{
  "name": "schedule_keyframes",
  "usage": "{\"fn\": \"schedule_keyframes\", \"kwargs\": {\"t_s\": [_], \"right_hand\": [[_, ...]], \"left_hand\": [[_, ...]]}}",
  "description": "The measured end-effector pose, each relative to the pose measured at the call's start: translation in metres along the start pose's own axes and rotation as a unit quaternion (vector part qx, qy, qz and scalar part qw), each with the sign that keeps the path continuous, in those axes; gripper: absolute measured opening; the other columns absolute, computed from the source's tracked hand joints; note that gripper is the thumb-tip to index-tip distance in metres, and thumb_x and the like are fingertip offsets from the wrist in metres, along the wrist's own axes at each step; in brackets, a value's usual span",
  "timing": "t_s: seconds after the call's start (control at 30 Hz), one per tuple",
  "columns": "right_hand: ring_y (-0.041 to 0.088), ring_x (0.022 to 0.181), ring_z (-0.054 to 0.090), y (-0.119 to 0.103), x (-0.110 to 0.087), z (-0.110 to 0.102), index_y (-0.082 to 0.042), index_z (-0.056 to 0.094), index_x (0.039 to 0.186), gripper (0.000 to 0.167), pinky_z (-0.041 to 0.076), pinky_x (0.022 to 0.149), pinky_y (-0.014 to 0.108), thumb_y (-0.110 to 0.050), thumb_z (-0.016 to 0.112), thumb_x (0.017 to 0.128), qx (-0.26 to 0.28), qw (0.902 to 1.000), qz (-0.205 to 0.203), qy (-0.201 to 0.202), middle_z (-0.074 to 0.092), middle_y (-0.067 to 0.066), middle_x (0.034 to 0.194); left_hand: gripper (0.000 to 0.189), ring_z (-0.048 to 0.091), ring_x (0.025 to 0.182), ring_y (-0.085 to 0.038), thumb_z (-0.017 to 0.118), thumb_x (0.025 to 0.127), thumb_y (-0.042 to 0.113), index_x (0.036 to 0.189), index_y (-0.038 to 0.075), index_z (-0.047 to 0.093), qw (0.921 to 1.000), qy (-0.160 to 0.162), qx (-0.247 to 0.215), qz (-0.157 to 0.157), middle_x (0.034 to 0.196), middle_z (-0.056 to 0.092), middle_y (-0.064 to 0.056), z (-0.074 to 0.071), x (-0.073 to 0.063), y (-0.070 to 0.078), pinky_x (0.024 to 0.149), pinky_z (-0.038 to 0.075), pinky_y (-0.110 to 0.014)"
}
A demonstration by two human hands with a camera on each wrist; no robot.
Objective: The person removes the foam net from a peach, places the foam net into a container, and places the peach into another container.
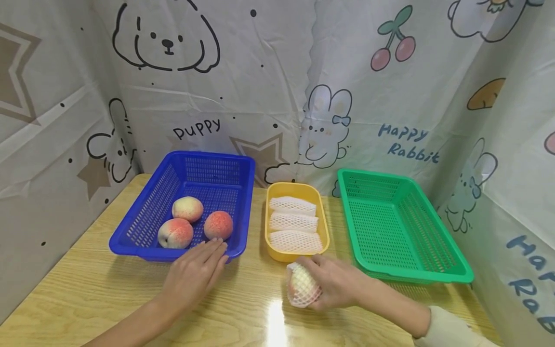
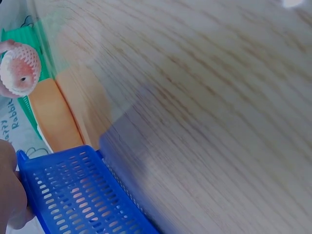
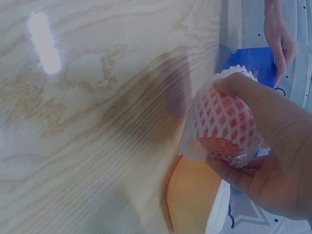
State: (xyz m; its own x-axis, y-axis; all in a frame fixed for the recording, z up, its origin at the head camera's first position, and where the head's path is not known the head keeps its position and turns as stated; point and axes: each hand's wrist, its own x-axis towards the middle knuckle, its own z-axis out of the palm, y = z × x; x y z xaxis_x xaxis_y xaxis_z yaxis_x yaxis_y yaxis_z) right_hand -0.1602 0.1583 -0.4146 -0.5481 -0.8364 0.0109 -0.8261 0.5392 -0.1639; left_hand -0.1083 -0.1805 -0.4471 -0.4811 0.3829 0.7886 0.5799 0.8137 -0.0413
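My right hand (image 1: pixel 336 284) grips a peach (image 3: pixel 224 122) wrapped in a white foam net (image 1: pixel 305 289), just in front of the yellow container (image 1: pixel 326 231). In the right wrist view, thumb and fingers curl round the netted peach. My left hand (image 1: pixel 195 267) lies over the front rim of the blue basket (image 1: pixel 249 193), its fingers fairly straight and near a red peach (image 1: pixel 218 225); whether they touch that peach I cannot tell. Two more peaches, a pale one (image 1: pixel 188 209) and a pink one (image 1: pixel 175 233), sit in the same basket. Three flat foam nets (image 1: pixel 294 222) lie in the yellow container.
To the right stands a green basket (image 1: pixel 403 270) with slotted walls and nothing in it. All the containers rest on a wooden table (image 1: pixel 243 313). A printed curtain (image 1: pixel 260 96) hangs close behind and along both sides.
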Motion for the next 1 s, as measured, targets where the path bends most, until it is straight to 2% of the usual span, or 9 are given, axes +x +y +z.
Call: {"fn": "schedule_keyframes", "kwargs": {"t_s": [0.4, 0.77, 1.0], "right_hand": [[0.018, 0.089, 0.062, -0.004, 0.003, 0.011, -0.007, 0.047, 0.138, 0.084, 0.053, 0.065, 0.022, -0.041, 0.086, 0.07, 0.013, 0.9995, 0.006, -0.028, 0.061, 0.01, 0.111], [0.017, 0.089, 0.063, -0.006, 0.003, 0.016, -0.005, 0.049, 0.137, 0.085, 0.054, 0.067, 0.023, -0.046, 0.086, 0.072, 0.009, 0.9997, 0.002, -0.022, 0.061, 0.01, 0.112], [0.019, 0.09, 0.063, -0.008, 0.003, 0.017, -0.006, 0.049, 0.138, 0.085, 0.056, 0.067, 0.026, -0.049, 0.084, 0.074, 0.013, 0.9994, 0.022, -0.025, 0.061, 0.009, 0.111]], "left_hand": [[0.049, 0.071, 0.087, -0.037, 0.034, 0.109, 0.024, 0.101, -0.008, 0.07, 0.9996, 0.001, 0.029, 0.0, 0.096, 0.072, -0.021, 0.0, 0.003, -0.004, 0.075, 0.059, -0.05], [0.052, 0.072, 0.087, -0.034, 0.033, 0.11, 0.026, 0.1, -0.007, 0.072, 0.9983, -0.014, 0.057, 0.004, 0.095, 0.073, -0.02, 0.0, 0.001, -0.005, 0.078, 0.059, -0.046], [0.054, 0.072, 0.089, -0.033, 0.033, 0.11, 0.029, 0.102, -0.006, 0.073, 0.9984, -0.016, 0.054, -0.004, 0.098, 0.073, -0.019, -0.001, 0.0, -0.005, 0.079, 0.059, -0.045]]}}
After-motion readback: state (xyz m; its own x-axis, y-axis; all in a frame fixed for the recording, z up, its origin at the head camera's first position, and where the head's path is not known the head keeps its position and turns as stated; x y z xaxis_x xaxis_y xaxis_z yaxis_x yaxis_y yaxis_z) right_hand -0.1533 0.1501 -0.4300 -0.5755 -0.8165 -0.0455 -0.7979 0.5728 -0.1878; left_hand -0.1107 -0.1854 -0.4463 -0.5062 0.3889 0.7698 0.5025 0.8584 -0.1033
